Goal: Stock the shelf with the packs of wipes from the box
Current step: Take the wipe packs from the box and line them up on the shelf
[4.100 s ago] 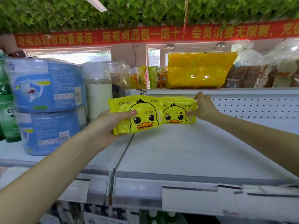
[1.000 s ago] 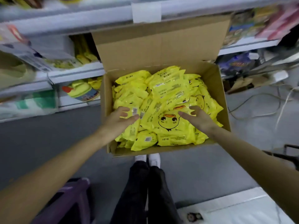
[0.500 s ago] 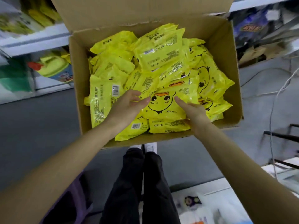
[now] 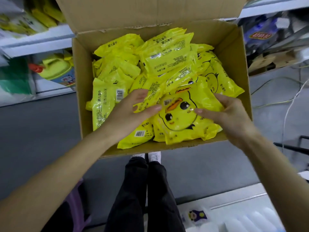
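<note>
Under and all round the cardboard box [image 4: 240,67], grey floor [image 4: 41,131]. Open at the top, far flap [image 4: 150,10] standing up, near wall closest to the person. Left of the box, white shelving [image 4: 38,42] with blurred yellow and green goods. Right of the box, more shelves with dark blue packages [image 4: 260,36], too blurred to read. On the near side of the box, two legs in black trousers [image 4: 147,195]. Left of those legs and nearer than the box, a purple stool [image 4: 75,198], partly behind the left forearm.

Inside the box, a loose heap of yellow packs of wipes [image 4: 167,54], filling it almost wall to wall. Some face up with a cartoon duck, others back up with barcodes and print.

Over the near wall of the box, left of centre, the left hand [image 4: 128,111], thumb and fingers pinching a back-up pack [image 4: 148,99] on top of the heap. At the box's near right corner, the right hand [image 4: 232,114], fingers curled over the far edge of the duck-face pack [image 4: 180,119], thumb pressed on its front. That pack tilted, on top of the heap by the near wall, between the two hands.

At the foot of the box's near wall, white shoes [image 4: 154,155], toes hidden behind its edge. On the floor right of the box, thin cables [image 4: 291,101].
</note>
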Motion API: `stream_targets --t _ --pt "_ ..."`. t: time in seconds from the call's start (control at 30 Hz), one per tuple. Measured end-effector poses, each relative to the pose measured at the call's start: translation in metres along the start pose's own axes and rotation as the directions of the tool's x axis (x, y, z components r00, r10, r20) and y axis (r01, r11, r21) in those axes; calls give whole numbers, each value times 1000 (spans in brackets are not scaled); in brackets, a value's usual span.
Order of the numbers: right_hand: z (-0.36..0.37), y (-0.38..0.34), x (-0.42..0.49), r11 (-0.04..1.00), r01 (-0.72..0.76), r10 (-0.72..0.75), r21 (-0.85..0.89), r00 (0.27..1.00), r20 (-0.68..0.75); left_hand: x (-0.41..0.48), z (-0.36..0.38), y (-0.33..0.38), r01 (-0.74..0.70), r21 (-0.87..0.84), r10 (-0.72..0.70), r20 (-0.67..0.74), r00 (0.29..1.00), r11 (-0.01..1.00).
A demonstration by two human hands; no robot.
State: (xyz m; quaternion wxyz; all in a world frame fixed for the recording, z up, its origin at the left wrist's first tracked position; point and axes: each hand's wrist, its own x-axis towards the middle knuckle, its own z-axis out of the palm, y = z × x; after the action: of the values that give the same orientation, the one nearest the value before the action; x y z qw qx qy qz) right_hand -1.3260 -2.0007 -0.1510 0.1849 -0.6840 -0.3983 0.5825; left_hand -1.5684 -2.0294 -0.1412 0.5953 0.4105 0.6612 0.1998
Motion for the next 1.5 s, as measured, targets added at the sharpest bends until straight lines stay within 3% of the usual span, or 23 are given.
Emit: stream_targets --t 0.1,0.2,0.3,0.37,0.47,0.6,0.7,0.83,1.13,1.37,1.5 --pt "1 -11 -18 992 -26 -3 121 972 234 -14 3 9 102 -135 -74 200 977 986" --pt "31 -19 -26 994 -48 20 100 966 259 -25 6 6 211 -190 -145 311 939 959" --pt "60 -29 -21 929 -111 33 354 975 219 -31 -5 -6 271 -248 -240 149 959 930" --pt "72 -29 -10 867 -137 102 479 990 98 -33 -21 -18 291 -361 -305 21 952 886" --pt "89 -9 16 912 -163 204 376 976 -72 -40 -48 -34 237 -556 -348 -102 932 797" --pt "124 14 44 945 -271 286 183 957 -58 -53 -72 -53 127 -657 -337 -204 919 743" --pt "147 10 57 921 -302 319 248 947 -29 -62 -75 -64 81 -683 -331 -243 912 726" --pt "162 0 66 891 -341 383 299 919 -93 -69 -66 -71 46 -714 -313 -247 917 699" --pt "136 1 48 880 -230 268 415 963 -34 -72 -52 -71 22 -769 -336 -253 907 639" --pt "90 -13 2 838 -320 255 443 946 200 -71 -41 -55 -12 -715 -250 -260 933 699" --pt "66 -26 -31 838 -284 169 465 947 274 -74 -22 -33 -24 -655 -189 -252 949 755"
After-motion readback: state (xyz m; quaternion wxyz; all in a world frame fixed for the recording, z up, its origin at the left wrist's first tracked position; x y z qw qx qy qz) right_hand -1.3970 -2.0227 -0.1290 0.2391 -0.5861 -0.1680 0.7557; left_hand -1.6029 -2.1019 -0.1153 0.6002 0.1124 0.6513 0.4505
